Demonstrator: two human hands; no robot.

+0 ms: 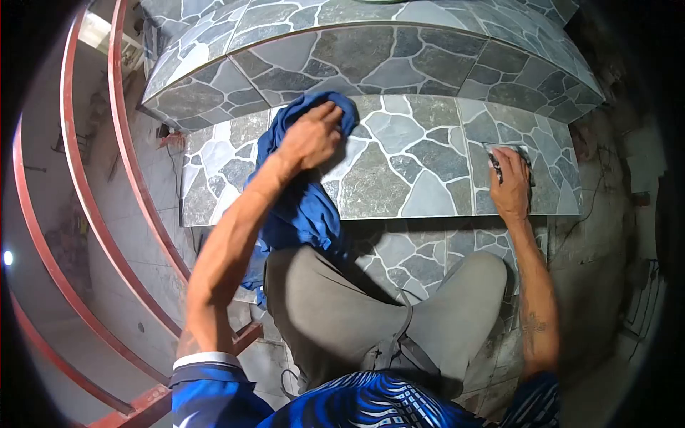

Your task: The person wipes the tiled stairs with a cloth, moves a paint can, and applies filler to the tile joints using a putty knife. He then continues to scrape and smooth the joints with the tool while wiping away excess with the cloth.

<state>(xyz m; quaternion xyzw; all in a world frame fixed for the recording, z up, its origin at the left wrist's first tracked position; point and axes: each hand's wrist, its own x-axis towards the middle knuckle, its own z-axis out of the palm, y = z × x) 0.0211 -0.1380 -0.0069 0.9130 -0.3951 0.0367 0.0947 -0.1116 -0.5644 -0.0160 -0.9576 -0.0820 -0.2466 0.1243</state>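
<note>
My left hand point(314, 137) presses down on a bunched blue cloth point(303, 207), its fingers curled into the fabric. The cloth lies over the tiled step point(389, 171) and trails down past its front edge beside my left knee. Toward the right end of the same step, my right hand point(511, 178) is closed on a small black-and-white thing point(496, 165). A dark flat edge shows by its fingertips, and the palm hides most of the thing, so I cannot tell its kind. The step's tiles have a grey stone pattern with pale joint lines.
Behind the step rises a tiled riser point(349, 60) in the same pattern, with another tread above it. Curved-looking red metal rails point(128, 135) run along the left side. My bent knees point(474, 274) come close to the step's front edge. A thin cable point(581, 217) lies at the right.
</note>
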